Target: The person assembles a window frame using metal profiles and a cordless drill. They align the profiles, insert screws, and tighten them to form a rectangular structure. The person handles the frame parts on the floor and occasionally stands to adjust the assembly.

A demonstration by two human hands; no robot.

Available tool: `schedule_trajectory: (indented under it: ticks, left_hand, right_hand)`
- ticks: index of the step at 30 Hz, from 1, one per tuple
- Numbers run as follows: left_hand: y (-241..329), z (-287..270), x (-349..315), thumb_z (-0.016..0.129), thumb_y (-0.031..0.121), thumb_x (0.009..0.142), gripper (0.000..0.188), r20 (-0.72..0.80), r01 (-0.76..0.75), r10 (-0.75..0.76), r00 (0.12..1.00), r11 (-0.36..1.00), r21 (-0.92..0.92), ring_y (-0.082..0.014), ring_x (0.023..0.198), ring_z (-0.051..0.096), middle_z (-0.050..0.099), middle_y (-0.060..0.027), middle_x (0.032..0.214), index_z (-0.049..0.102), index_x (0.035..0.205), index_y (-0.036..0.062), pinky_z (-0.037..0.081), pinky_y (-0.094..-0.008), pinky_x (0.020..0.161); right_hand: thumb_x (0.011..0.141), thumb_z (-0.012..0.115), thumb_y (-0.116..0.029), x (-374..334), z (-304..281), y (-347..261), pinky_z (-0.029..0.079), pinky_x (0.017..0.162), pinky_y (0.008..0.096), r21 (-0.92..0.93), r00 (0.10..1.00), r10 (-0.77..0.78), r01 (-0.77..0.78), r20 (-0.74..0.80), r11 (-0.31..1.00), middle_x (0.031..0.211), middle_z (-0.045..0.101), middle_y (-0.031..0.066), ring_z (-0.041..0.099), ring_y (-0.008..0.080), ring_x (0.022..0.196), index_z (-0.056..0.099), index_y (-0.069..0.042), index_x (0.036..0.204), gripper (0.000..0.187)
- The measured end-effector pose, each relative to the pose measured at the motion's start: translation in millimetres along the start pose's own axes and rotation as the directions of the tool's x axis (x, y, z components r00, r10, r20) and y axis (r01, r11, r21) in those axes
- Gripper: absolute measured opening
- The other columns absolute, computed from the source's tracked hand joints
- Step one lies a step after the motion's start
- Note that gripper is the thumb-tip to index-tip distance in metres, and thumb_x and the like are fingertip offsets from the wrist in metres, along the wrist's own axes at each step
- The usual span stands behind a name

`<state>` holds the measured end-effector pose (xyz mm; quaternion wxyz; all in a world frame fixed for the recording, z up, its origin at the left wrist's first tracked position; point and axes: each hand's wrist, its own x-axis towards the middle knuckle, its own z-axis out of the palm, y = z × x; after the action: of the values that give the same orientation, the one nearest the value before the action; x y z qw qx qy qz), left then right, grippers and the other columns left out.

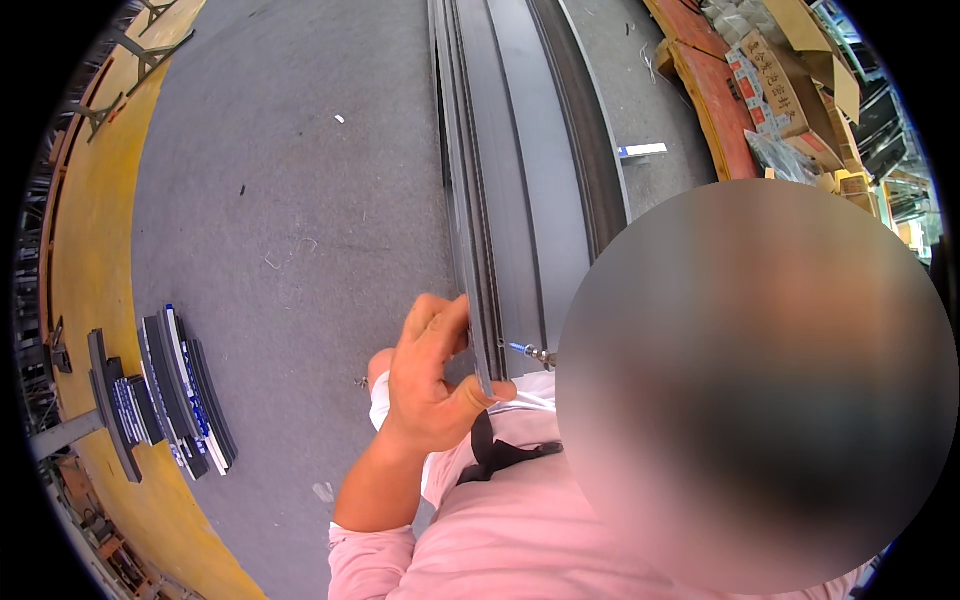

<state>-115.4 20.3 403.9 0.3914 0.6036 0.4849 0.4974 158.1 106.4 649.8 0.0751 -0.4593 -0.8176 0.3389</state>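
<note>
My left hand (432,370) grips the near end of a long dark grey profile (470,215), fingers on its outer left side and thumb at the end face. The profile runs away from me, with grooves along its length. Just right of that end, a thin blue tip on a metal shank (530,352) points at the profile; it looks like the bit of a driving tool. Whether the tip touches the profile I cannot tell. A large blurred disc covers the rest of the tool and the area where my right hand would be.
More long grey profiles (540,130) lie alongside to the right. Bundles of short dark strips (180,390) stand at the left near a yellow floor band (85,230). At the far right, a reddish bench (705,95) carries a cardboard box (785,95). Small scraps litter the grey floor (300,150).
</note>
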Motion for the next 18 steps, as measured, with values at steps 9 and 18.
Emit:
schedule_trajectory:
  ticks: [9,18]
  left_hand:
    - [-1,-1,6,0.083,0.044,0.075,0.077,0.019,-0.101,0.1,0.995,0.994,0.031,-0.0179,0.077,0.048,0.049,-0.0077,0.09,0.056,0.125,-0.0085,0.045,-0.0299,0.064]
    - [7,5,6,0.086,0.032,0.071,0.072,-0.039,-0.096,0.099,0.994,0.993,0.067,-0.0187,0.079,0.053,0.051,-0.0091,0.09,0.058,0.124,-0.0067,0.048,-0.03,0.068]
  right_hand:
    - [0.077,0.072,-0.045,24,11,-17,0.054,0.058,0.0326,0.058,0.979,-0.171,0.166,0.111,0.984,0.074,0.07,0.0133,0.068,0.0232,0.06,0.069,0.005,0.091,0.051]
    - [0.073,0.075,-0.045,42,-3,-40,0.054,0.06,0.0326,-0.09,0.95,-0.167,0.197,0.264,0.976,0.075,0.07,0.013,0.069,0.0235,0.061,0.069,0.005,0.095,0.055]
